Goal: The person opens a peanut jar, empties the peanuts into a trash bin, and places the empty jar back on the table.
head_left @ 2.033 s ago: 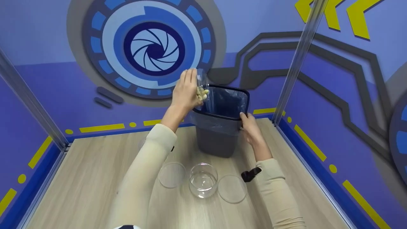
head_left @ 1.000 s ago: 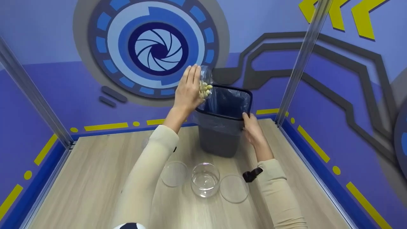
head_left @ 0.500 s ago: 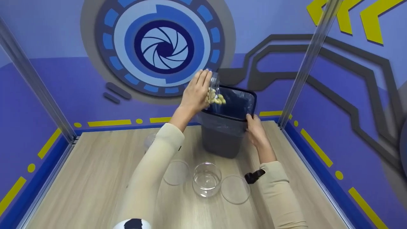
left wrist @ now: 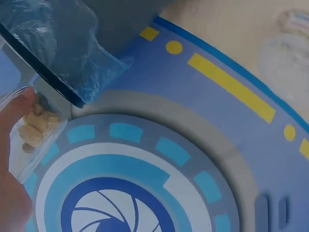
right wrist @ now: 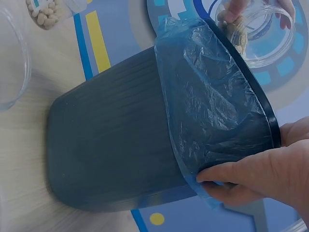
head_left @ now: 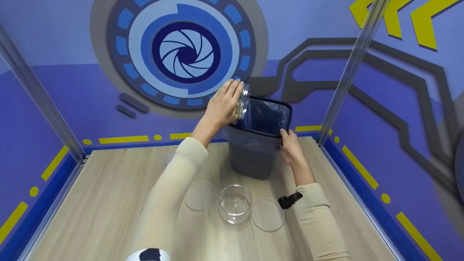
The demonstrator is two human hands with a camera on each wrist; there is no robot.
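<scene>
My left hand (head_left: 222, 105) grips a clear round jar (head_left: 245, 96), tipped on its side with its mouth toward the grey trash bin (head_left: 250, 161). Shelled-looking tan peanuts (head_left: 237, 113) lie in the jar's lower side; the left wrist view shows the peanuts (left wrist: 36, 126) close by the thumb. A thin plastic liner (head_left: 250, 141) is folded over the bin's black rim. On the bin's near right corner my right hand (head_left: 293, 150) holds the rim, thumb on top. In the right wrist view its fingers (right wrist: 241, 174) press the liner against the bin's outside. The bin's bottom inside is hidden.
A clear glass jar (head_left: 235, 206) stands on the wooden table between two flat clear discs, a left disc (head_left: 200, 196) and a right disc (head_left: 267, 215). A clear container of pale nuts (right wrist: 46, 18) stands near the back wall, mostly behind the left sleeve (head_left: 163, 195).
My left hand has shifted right with the jar. Half a second ago several peanuts stuck out at its mouth over the bin; now fewer show there. My right hand keeps its hold on the rim.
</scene>
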